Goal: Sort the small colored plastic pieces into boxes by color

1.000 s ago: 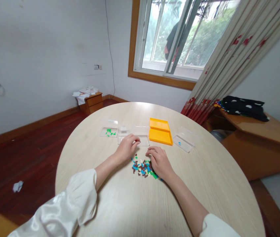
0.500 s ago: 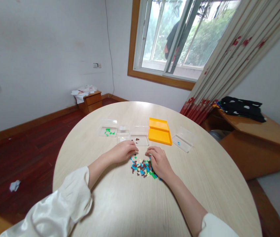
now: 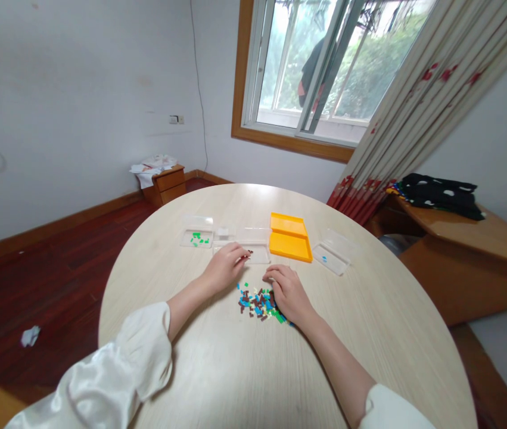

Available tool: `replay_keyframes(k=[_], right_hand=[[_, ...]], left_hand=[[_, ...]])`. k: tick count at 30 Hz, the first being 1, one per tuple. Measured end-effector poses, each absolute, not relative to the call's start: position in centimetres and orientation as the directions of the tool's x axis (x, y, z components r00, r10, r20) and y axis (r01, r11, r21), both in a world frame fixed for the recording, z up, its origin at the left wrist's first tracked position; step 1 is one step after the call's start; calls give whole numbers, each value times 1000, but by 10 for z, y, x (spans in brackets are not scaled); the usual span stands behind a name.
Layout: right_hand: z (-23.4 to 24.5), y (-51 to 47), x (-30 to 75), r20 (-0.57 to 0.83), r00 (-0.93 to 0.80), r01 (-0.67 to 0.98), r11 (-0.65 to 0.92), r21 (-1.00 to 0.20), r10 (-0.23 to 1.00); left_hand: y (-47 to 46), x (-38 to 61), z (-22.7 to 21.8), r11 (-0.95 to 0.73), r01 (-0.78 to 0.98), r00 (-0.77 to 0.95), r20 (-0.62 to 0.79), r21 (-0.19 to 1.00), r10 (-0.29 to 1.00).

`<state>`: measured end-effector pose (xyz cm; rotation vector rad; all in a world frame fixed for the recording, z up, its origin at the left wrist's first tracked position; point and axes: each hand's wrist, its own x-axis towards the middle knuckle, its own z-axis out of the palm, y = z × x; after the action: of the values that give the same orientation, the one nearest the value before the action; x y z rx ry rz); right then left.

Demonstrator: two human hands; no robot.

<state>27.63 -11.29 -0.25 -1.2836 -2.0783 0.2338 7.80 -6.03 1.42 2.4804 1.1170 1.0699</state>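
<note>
A person sat at a round, pale wooden table (image 3: 217,369), both forearms stretched forward, white sleeves pushed back from the wrists.

The left hand (image 3: 225,267) was raised slightly at the far-left edge of a pile of small bricks (image 3: 257,302). Its thumb and fingers were pinched together on a small dark brick (image 3: 248,256), held just at the near edge of a clear tray (image 3: 253,252). What else lay inside that tray could not be made out.

The right hand (image 3: 288,291) rested palm-down on the table, fingers curled loosely over the right side of the pile. Its fingertips touched the bricks; whether any piece was grasped beneath them could not be told.

The pile lay between the two hands, near the middle of the table, and was made up of brown, blue, green and pale pieces.

Beyond the hands stood a row of containers. At the far left was a clear tray with green pieces (image 3: 196,239); beside it a small clear box (image 3: 223,233); then the clear tray at the left fingertips. Right of that lay an open orange case (image 3: 289,239), and furthest right a clear tray with one blue piece (image 3: 333,252).

A window (image 3: 320,65) and a patterned curtain (image 3: 414,101) stood behind the table. A low wooden cabinet (image 3: 166,183) stood against the left wall.
</note>
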Motion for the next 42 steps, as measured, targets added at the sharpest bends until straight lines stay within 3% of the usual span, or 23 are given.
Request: replay_keyframes(k=[3,8,12,16,24,29,35,42], right_hand=[[-1,-113,276,448,-293,716,504,-483,845],[8,-116,278,407,-336,650,522,-553,849],[15,-120,280,326,-407,596,519,-613,853],[16,-122,278,302,-440,601,528,-600,845],[11,-120,276,327,-414,613,526,-590,849],[9,-118,275,384,-307,610,490,-623,871],[8,-112,273,472,8,563,386,-731,882],[7,-92,266,638,169,639,409,-651,751]], left_hand=[[-53,79,8,-645,562,311,590,518,745],[-51,78,2,-651,561,315,595,512,739],[-60,74,7,-658,545,393,534,520,748],[-69,74,14,-664,526,473,466,531,748],[-86,83,21,-763,425,766,256,487,590],[-87,77,32,-739,448,781,182,504,598],[-80,61,39,-623,527,744,39,578,667],[-77,61,34,-685,497,794,39,533,607]])
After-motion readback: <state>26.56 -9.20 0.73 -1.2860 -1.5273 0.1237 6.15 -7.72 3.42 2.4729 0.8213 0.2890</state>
